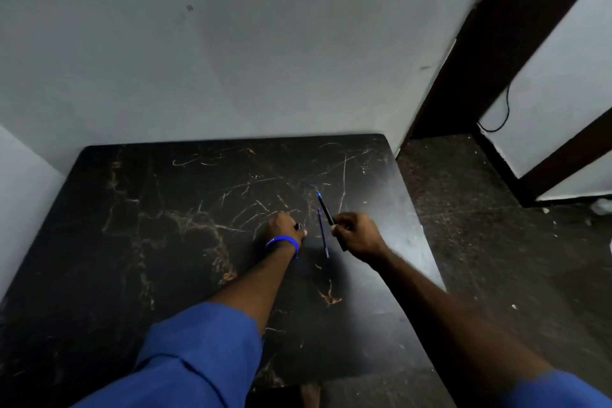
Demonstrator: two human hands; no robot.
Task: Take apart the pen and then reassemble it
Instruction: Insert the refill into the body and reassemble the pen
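My right hand (pixel 356 235) is closed around a dark pen barrel (pixel 326 210) with a blue tip, which sticks up and away from the fist. Just left of it, a thin blue refill (pixel 322 233) lies loose on the black marble-patterned table (pixel 165 242). My left hand (pixel 284 225), with a blue band on the wrist, rests on the table left of the refill. Its fingers are curled around a small dark part (pixel 299 226) that I cannot make out clearly.
The table stands against a grey wall. Its right edge drops to a dark speckled floor (pixel 480 225). A dark wooden door frame (pixel 490 53) with a black cable rises at the far right.
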